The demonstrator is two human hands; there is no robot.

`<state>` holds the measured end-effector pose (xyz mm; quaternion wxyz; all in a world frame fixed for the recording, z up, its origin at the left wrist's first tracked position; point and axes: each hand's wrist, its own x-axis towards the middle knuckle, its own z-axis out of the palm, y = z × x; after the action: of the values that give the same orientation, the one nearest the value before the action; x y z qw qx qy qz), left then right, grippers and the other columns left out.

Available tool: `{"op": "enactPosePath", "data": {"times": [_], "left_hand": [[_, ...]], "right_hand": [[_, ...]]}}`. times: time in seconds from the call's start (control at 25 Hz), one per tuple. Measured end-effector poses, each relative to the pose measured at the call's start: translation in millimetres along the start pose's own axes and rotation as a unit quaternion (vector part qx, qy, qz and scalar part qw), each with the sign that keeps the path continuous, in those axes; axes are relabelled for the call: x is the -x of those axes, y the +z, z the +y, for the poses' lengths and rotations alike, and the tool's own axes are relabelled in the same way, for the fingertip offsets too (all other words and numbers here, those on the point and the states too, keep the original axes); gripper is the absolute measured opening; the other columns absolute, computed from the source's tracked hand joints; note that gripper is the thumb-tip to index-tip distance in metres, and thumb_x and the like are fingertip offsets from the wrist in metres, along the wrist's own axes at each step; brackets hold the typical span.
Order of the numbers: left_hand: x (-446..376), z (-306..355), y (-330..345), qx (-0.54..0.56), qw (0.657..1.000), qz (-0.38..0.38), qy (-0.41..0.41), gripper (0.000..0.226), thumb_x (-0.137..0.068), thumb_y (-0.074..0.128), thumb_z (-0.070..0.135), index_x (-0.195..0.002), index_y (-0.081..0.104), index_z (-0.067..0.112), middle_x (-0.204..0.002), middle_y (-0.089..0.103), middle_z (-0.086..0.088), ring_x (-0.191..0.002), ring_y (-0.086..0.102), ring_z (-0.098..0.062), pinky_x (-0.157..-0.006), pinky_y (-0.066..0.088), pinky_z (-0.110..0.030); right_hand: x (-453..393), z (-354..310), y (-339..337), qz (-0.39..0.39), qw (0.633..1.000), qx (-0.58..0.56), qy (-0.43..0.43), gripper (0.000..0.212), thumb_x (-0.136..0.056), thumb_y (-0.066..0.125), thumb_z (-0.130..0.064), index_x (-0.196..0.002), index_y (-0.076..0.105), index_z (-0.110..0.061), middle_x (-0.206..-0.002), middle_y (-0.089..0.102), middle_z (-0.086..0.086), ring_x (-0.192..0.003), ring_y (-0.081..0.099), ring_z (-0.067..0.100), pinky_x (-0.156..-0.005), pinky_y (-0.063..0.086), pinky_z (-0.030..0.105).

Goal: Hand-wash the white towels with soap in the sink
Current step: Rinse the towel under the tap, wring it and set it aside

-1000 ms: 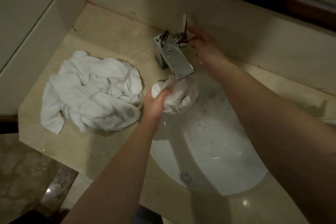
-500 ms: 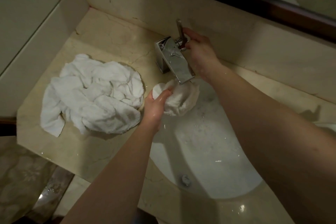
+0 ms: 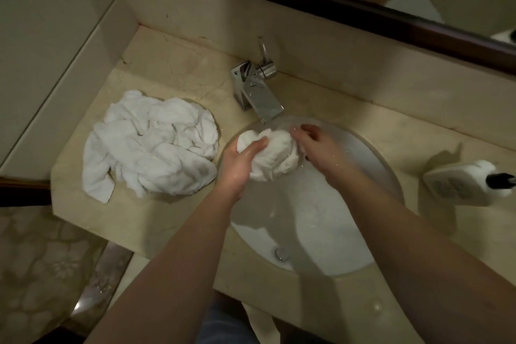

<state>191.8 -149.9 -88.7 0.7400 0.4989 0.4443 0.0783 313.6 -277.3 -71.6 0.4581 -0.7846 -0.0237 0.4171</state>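
Observation:
A bunched wet white towel [image 3: 272, 158] is held over the far left part of the white sink [image 3: 329, 232], just below the chrome faucet [image 3: 258, 93]. My left hand [image 3: 240, 165] grips its left side, thumb and fingers curled into the cloth. On its right side, my right hand [image 3: 315, 148] grips it with curled fingers. A heap of crumpled white towels [image 3: 150, 145] lies on the beige counter [image 3: 156, 218] left of the sink. A white soap bottle [image 3: 460, 181] with a black pump lies on the counter at the right.
The faucet's lever [image 3: 262, 50] stands upright behind the spout. A drain [image 3: 281, 254] sits near the basin's front. A dark-framed mirror [image 3: 363, 12] runs along the back wall. The counter ends at left, with patterned floor [image 3: 36, 260] below.
My right hand left the faucet lever and came down onto the towel. Both hands and the towel have dropped slightly into the basin. The view widened to the right, showing the soap bottle.

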Motion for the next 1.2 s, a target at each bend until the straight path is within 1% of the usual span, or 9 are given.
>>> {"op": "enactPosePath", "data": {"times": [0.08, 0.2, 0.32, 0.48, 0.64, 0.8, 0.88, 1.0, 1.2], "left_hand": [[14.9, 5.8, 4.3, 0.005, 1.0, -0.016, -0.002, 0.026, -0.078, 0.079, 0.03, -0.101, 0.073, 0.021, -0.102, 0.077, -0.007, -0.097, 0.074, -0.027, -0.097, 0.054, -0.051], [40.7, 21.6, 16.3, 0.005, 0.999, -0.033, -0.012, 0.02, -0.088, 0.074, 0.024, -0.107, 0.07, 0.02, -0.103, 0.077, -0.006, -0.097, 0.074, -0.024, -0.097, 0.054, -0.047], [55.2, 38.7, 17.8, -0.021, 0.99, -0.134, -0.034, 0.056, -0.081, 0.076, 0.038, -0.13, 0.06, 0.015, -0.116, 0.073, -0.008, -0.107, 0.07, -0.027, -0.1, 0.052, -0.049], [69.7, 65.1, 10.2, -0.106, 0.942, -0.316, -0.027, 0.072, -0.067, 0.086, 0.027, -0.133, 0.055, 0.023, -0.126, 0.068, -0.005, -0.115, 0.066, -0.027, -0.095, 0.055, -0.049], [83.0, 102.8, 11.9, -0.275, 0.918, -0.276, 0.07, 0.062, -0.054, 0.087, 0.057, -0.108, 0.064, 0.034, -0.108, 0.073, 0.005, -0.098, 0.071, -0.018, -0.081, 0.061, -0.042], [94.0, 130.1, 15.6, -0.33, 0.884, -0.296, 0.147, 0.034, -0.072, 0.086, 0.042, -0.094, 0.068, 0.025, -0.089, 0.073, 0.007, -0.083, 0.07, -0.014, -0.064, 0.053, -0.02], [101.2, 141.9, 15.0, -0.349, 0.86, -0.338, 0.157, 0.036, -0.075, 0.084, 0.044, -0.1, 0.068, 0.025, -0.09, 0.072, 0.013, -0.082, 0.069, -0.006, -0.07, 0.054, -0.02], [108.9, 153.6, 15.7, -0.421, 0.784, -0.414, 0.194, 0.059, -0.076, 0.082, 0.047, -0.124, 0.056, 0.026, -0.105, 0.062, 0.02, -0.095, 0.061, 0.006, -0.081, 0.051, -0.017], [123.7, 147.6, 22.6, -0.436, 0.741, -0.476, 0.189, 0.067, -0.067, 0.091, 0.038, -0.124, 0.059, 0.021, -0.115, 0.068, 0.008, -0.102, 0.065, -0.004, -0.084, 0.055, -0.026]], "right_hand": [[24.9, 2.3, -5.0, -0.034, 0.998, -0.021, 0.043, 0.056, -0.091, 0.053, -0.063, -0.125, 0.057, -0.02, -0.118, 0.065, 0.0, -0.102, 0.065, 0.019, -0.089, 0.055, 0.038], [58.0, -1.3, -11.2, -0.041, 0.996, -0.082, 0.02, 0.029, -0.093, 0.056, -0.054, -0.106, 0.062, -0.028, -0.108, 0.071, 0.0, -0.095, 0.07, 0.017, -0.077, 0.059, 0.035], [83.0, -11.3, -17.6, 0.037, 0.993, -0.1, -0.043, 0.019, -0.096, 0.058, -0.043, -0.108, 0.063, -0.029, -0.104, 0.072, -0.004, -0.091, 0.07, 0.01, -0.074, 0.057, 0.028], [109.3, -28.8, -27.3, 0.122, 0.98, -0.134, -0.079, 0.021, -0.098, 0.056, -0.035, -0.111, 0.067, -0.023, -0.101, 0.073, -0.006, -0.091, 0.07, 0.005, -0.079, 0.055, 0.022], [141.0, -43.9, -25.7, 0.19, 0.963, -0.168, -0.087, 0.02, -0.1, 0.054, -0.033, -0.11, 0.066, -0.021, -0.1, 0.072, -0.007, -0.087, 0.068, 0.001, -0.078, 0.054, 0.02], [176.9, -51.5, -15.3, 0.252, 0.936, -0.223, -0.103, 0.013, -0.099, 0.055, -0.033, -0.105, 0.065, -0.027, -0.103, 0.073, -0.002, -0.096, 0.07, 0.012, -0.085, 0.056, 0.029], [190.7, -56.7, -12.3, 0.292, 0.92, -0.234, -0.113, 0.018, -0.098, 0.056, -0.035, -0.104, 0.068, -0.022, -0.101, 0.074, 0.0, -0.093, 0.071, 0.015, -0.086, 0.058, 0.036], [207.1, -64.5, -7.0, 0.343, 0.9, -0.247, -0.11, 0.035, -0.09, 0.061, -0.046, -0.11, 0.066, -0.017, -0.108, 0.073, 0.004, -0.1, 0.07, 0.021, -0.092, 0.056, 0.046], [225.7, -69.4, 1.4, 0.377, 0.885, -0.249, -0.114, 0.031, -0.091, 0.064, -0.041, -0.103, 0.063, -0.013, -0.107, 0.072, 0.011, -0.1, 0.069, 0.026, -0.093, 0.055, 0.047]]}}
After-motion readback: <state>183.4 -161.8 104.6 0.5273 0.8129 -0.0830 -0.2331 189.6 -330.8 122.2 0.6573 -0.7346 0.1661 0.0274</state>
